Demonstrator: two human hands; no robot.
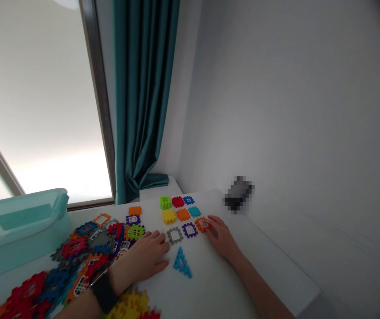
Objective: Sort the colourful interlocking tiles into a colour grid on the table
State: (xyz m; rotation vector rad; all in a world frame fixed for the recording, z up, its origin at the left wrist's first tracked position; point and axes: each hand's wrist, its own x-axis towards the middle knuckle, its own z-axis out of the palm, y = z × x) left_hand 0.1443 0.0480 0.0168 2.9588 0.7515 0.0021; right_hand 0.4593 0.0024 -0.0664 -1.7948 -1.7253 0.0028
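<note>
My right hand (221, 237) has its thumb and fingertips on the right edge of an orange toothed building tile (202, 224) with a white window insert. Left of that tile lie a purple tile (190, 229) and a grey tile (174, 235), both with white inserts. My left hand (148, 254), wearing a black watch, rests palm down near the grey tile, thumb apart from its fingers and holding nothing visible. Behind the row are a yellow tile (169, 216), an orange one (183, 214) and a light blue one (194, 211). A blue triangular piece (182, 263) lies in front.
A pile of mixed tiles (99, 239) spreads across the left of the white table (216, 283), with yellow pieces (131, 305) at the front edge. A teal bin (20, 239) stands far left. The wall (276, 133) runs along the right; a blurred dark object (238, 195) is beside it.
</note>
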